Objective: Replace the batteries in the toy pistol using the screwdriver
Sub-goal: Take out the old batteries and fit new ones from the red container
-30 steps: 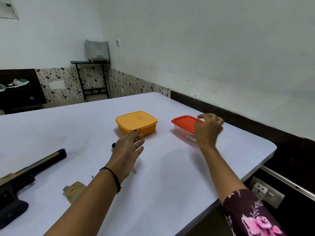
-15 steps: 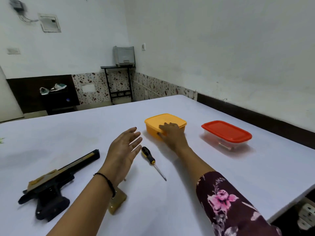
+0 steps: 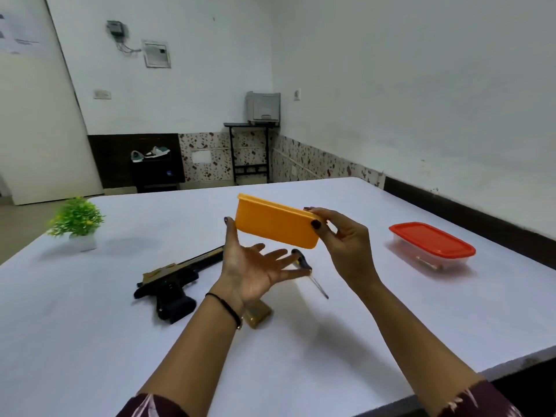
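My right hand (image 3: 346,245) grips the right end of an orange lidded box (image 3: 275,225) and holds it tilted above the white table (image 3: 391,311). My left hand (image 3: 252,266) is spread palm-up just below the box, thumb touching its left end. The black and gold toy pistol (image 3: 174,279) lies on the table to the left of my left wrist. A screwdriver (image 3: 313,273) with a black and yellow handle lies under the box, partly hidden by my left fingers. A small gold cover piece (image 3: 257,316) sits by my left wrist.
A clear box with a red lid (image 3: 431,245) stands at the right of the table, something small inside it. A small green potted plant (image 3: 76,221) is at the far left corner. The table's front right edge runs near my right forearm.
My right hand has lifted the orange box off the table and tilted it. My left hand has turned palm-up under it. The view has swung left.
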